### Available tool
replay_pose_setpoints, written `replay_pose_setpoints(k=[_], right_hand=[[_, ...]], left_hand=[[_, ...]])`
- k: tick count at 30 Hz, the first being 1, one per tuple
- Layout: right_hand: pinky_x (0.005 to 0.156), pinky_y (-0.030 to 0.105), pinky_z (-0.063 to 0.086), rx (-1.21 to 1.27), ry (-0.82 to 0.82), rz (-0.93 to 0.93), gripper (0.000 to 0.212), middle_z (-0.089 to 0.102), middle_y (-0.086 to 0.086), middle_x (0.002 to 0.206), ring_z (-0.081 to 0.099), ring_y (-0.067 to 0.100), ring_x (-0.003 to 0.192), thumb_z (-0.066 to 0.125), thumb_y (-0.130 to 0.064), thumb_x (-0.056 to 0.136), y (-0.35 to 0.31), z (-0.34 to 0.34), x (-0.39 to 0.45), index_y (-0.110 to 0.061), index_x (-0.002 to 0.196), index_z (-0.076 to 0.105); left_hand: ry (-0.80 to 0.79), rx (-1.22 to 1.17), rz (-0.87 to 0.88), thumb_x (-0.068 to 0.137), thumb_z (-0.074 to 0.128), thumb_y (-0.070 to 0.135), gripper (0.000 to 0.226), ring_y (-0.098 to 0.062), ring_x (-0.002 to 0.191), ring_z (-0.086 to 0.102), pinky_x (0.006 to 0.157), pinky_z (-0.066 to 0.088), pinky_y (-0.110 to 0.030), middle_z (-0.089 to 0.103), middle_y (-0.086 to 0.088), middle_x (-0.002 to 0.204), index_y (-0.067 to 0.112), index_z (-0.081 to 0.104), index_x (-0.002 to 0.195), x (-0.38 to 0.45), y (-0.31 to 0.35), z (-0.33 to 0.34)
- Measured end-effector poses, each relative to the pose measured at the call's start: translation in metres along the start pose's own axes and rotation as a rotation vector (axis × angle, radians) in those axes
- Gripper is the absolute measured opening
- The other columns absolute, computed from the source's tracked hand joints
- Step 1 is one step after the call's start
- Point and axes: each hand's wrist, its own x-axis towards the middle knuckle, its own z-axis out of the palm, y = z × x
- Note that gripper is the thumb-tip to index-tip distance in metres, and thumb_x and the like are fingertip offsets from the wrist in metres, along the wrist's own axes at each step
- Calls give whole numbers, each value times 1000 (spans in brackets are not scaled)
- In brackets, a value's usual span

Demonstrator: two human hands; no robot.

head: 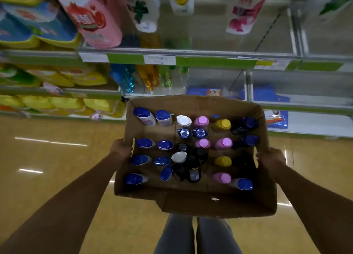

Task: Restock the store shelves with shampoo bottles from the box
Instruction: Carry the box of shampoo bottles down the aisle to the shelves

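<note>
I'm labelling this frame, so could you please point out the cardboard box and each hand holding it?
cardboard box [214, 206], head view, near wall.
left hand [120, 148], head view, back of hand.
right hand [271, 158], head view, back of hand.

Both arms extended forward, load held two-handed.
Left hand [120, 148] is clamped on the box [191, 204] left wall, right hand [269, 158] on the right wall; fingers curled over the rims.

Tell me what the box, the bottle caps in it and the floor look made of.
Box: corrugated cardboard, matte brown, with creased flaps and soft, bent walls.
Caps: likely moulded plastic, smooth and glossy; the blue ones catch small highlights.
Floor: a hard, polished yellowish surface, perhaps vinyl or tile; it mirrors the ceiling lights as bright streaks.
</note>
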Motion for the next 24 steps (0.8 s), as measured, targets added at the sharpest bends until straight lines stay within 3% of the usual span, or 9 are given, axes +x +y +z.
replay_pose_setpoints(k=[3,9,12,15,24], right_hand=[[83,51,52,26,9,8,23,68,25,93,65,43,91,59,-7,89,-6,7,-4,-17,68,58],[84,51,52,32,19,12,23,68,26,98,65,45,94,55,-4,89,-10,14,7,-15,69,57],[89,53,52,41,8,20,12,68,26,101,64,45,95,55,-3,89,-11,15,9,-8,83,64],[89,54,52,46,20,43,19,67,25,101,64,44,96,56,-2,88,-5,19,11,-2,104,66],[77,41,46,27,33,19,22,63,22,95,59,37,87,50,0,90,3,24,12,0,106,65]], left_hand=[[-8,42,10,87,53,-3,16,-30,82,60,81,52,-42,64,-20,92,0,64,99,16,6,7],[-19,90,13,88,54,-2,12,-27,76,58,73,48,-37,62,-17,89,5,62,94,35,18,15],[-35,101,30,89,53,-2,13,-28,81,58,71,47,-37,62,-18,92,2,61,98,33,19,14],[-48,110,22,88,54,-2,15,-33,87,60,75,48,-38,63,-21,96,1,61,101,35,12,14],[-10,109,3,86,56,-1,16,-36,91,63,82,51,-44,65,-24,96,-1,63,101,37,0,17]])
